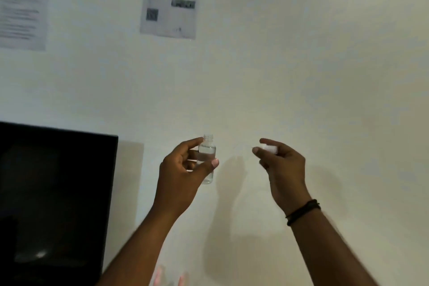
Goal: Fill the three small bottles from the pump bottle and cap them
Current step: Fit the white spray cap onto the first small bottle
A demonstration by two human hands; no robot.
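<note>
Capping step, it seems: the left hand (185, 167) pinches an uncapped, liquid-filled small bottle (207, 160) upright, the right hand (282, 165) beside it (well apart) pinches a white cap (269, 148) — next, seating it squarely on the neck.

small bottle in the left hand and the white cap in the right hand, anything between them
Nothing in the head view: between the small bottle and the white cap only bare wall shows.

Both arms raised forward; left hand (185, 169) curled in a pinching grip, right hand (282, 165) likewise, wristband on right wrist
</note>
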